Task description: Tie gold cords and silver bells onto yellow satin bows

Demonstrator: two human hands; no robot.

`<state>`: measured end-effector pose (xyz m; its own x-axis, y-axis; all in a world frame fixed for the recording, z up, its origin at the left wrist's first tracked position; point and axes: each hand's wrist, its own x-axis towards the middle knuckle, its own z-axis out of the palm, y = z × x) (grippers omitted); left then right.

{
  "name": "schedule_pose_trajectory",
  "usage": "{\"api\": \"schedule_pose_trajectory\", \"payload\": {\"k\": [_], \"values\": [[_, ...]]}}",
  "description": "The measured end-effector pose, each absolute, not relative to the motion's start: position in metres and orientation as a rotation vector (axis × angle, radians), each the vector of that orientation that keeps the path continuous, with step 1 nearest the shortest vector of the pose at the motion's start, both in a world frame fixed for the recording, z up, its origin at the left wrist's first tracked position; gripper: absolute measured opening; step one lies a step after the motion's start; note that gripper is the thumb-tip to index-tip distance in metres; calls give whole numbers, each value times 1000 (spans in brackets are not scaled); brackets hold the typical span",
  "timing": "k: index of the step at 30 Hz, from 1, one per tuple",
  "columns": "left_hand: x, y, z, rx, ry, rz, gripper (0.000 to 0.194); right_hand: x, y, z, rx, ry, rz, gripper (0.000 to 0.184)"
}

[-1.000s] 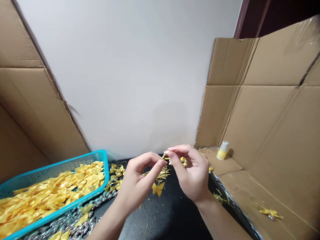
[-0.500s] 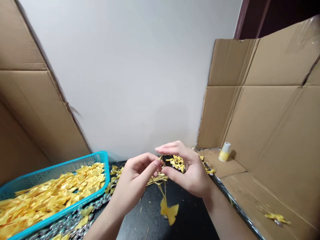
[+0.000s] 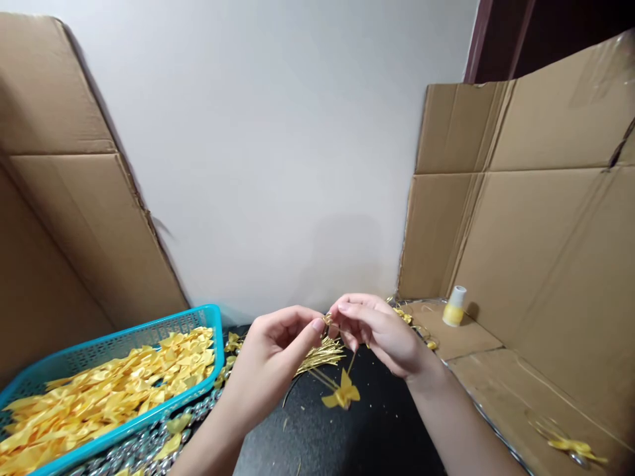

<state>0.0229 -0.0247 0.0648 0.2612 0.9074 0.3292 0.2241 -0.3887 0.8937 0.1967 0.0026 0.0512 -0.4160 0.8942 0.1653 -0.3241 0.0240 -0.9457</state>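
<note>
My left hand (image 3: 278,347) is closed in a pinch on a thin gold cord (image 3: 352,362), with thumb and forefinger pressed together. My right hand (image 3: 381,334) meets it fingertip to fingertip and also pinches the cord; the exact spot where the cord crosses is partly hidden by the fingers. From the cord hangs a yellow ribbon bow (image 3: 343,395), a little above the black tabletop (image 3: 297,436). Behind the hands lies a bundle of cut gold cords (image 3: 320,355).
A teal basket (image 3: 218,344) full of yellow bows stands at the left, with strings of silvery beads (image 3: 198,403) along its side. At the right, a thread spool (image 3: 454,307) and a finished-looking bow with cord (image 3: 578,449) rest on cardboard. Cardboard panels (image 3: 546,225) flank both sides.
My right hand opened around the cord, then closed on it again near the left fingertips. The hanging bow dropped lower, then swung up and right. The view shifted slightly.
</note>
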Motion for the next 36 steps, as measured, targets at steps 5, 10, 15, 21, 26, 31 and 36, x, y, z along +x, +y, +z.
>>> {"api": "schedule_pose_trajectory", "payload": {"k": [5, 10, 15, 21, 26, 31, 36], "values": [[25, -25, 64, 1785, 1094, 1167, 27, 206, 5, 53, -642, -1368, 1685, 21], [27, -21, 61, 1751, 1129, 1166, 26, 218, -4, 62, -593, -1376, 1597, 19], [28, -15, 57, 1526, 891, 1181, 26, 224, -17, 72, -611, -1454, 1407, 24], [22, -2, 56, 1230, 647, 1205, 20, 233, -19, 74, -854, -1733, 1521, 29], [19, 8, 52, 1282, 629, 1136, 18, 227, -7, 63, -917, -1838, 1370, 32], [20, 8, 49, 1331, 575, 999, 20, 218, 9, 50, -712, -1626, 1202, 44], [22, 5, 49, 1398, 571, 1017, 21, 214, 14, 47, -617, -1432, 1368, 47]]}}
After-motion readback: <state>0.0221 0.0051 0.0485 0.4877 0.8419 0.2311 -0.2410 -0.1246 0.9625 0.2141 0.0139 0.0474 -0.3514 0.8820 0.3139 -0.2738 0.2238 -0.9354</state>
